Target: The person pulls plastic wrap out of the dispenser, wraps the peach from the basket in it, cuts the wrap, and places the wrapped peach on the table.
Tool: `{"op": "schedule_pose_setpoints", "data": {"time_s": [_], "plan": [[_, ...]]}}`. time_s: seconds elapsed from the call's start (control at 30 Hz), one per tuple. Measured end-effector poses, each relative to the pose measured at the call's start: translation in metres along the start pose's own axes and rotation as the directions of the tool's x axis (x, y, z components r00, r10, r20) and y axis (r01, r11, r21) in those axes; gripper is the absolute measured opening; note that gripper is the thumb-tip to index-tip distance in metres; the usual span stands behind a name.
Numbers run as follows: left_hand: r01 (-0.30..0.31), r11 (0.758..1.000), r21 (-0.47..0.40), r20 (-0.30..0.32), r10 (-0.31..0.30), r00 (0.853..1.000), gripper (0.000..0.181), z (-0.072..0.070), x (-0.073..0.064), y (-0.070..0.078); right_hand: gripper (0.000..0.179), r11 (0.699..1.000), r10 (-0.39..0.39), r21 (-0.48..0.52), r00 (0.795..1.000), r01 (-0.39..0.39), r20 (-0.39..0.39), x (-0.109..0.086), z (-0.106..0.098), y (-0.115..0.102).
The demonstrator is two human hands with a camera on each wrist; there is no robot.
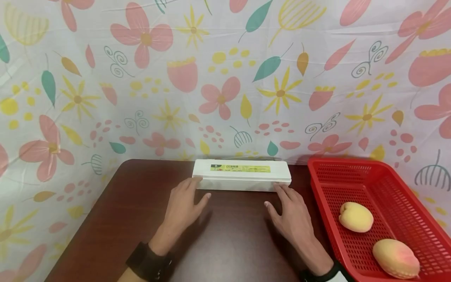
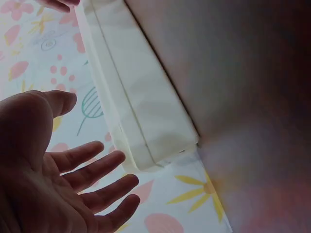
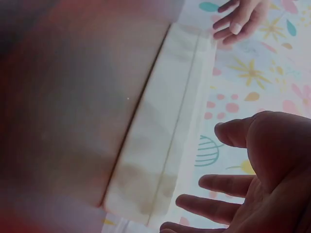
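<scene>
A long white box [image 1: 243, 185] with a yellow-green label [image 1: 240, 168] on its lid lies crosswise at the back of the dark table. My left hand [image 1: 181, 207] reaches to its left end, fingertips right at the front edge and thumb held apart. At the right end, my right hand [image 1: 292, 213] has its fingers stretched to the front side. Both wrist views show the fingers extended and spread beside the white box [image 2: 141, 92], curled round nothing. A seam runs along the box's length in the right wrist view, near my right hand [image 3: 257, 194].
On the right stands a red perforated plastic basket [image 1: 322, 203] holding two peaches, one pale yellow peach [image 1: 356, 217] and one pink-tinged peach [image 1: 396, 258]. A floral curtain [image 1: 218, 117] hangs right behind the brown table [image 1: 225, 243] and along its left side.
</scene>
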State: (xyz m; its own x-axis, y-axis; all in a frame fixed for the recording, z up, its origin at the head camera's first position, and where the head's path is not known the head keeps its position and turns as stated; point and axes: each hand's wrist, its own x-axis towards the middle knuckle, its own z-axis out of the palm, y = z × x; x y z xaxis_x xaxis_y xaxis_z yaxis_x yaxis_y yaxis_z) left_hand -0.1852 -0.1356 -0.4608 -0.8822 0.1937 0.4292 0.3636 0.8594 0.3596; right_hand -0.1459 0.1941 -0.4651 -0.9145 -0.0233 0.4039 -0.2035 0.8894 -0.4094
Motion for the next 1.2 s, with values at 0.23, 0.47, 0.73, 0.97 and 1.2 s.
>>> {"op": "schedule_pose_setpoints", "data": {"time_s": [0.23, 0.47, 0.73, 0.97, 1.2], "plan": [[0.010, 1.000, -0.022, -0.047, -0.011, 0.999, 0.057, 0.002, 0.013, 0.002, 0.069, 1.000, 0.003, 0.010, 0.999, -0.003, -0.032, 0.006, 0.000, -0.001], [0.047, 0.996, -0.081, -0.064, -0.052, 0.997, 0.055, -0.002, 0.028, 0.006, 0.078, 0.999, 0.040, 0.005, 0.999, -0.040, -0.019, 0.015, 0.001, 0.001], [0.137, 0.980, -0.146, -0.050, -0.145, 0.988, 0.066, -0.007, 0.037, -0.007, 0.079, 0.999, 0.031, -0.006, 0.998, -0.031, -0.046, 0.027, 0.002, 0.002], [0.195, 0.967, -0.165, -0.017, -0.200, 0.980, 0.069, -0.001, 0.048, -0.012, 0.079, 0.998, 0.057, 0.018, 0.997, -0.056, -0.046, 0.039, 0.001, 0.005], [0.215, 0.959, -0.185, 0.015, -0.216, 0.976, 0.067, 0.005, 0.056, -0.011, 0.079, 0.992, 0.119, 0.051, 0.992, -0.118, -0.026, 0.049, 0.006, 0.009]]}}
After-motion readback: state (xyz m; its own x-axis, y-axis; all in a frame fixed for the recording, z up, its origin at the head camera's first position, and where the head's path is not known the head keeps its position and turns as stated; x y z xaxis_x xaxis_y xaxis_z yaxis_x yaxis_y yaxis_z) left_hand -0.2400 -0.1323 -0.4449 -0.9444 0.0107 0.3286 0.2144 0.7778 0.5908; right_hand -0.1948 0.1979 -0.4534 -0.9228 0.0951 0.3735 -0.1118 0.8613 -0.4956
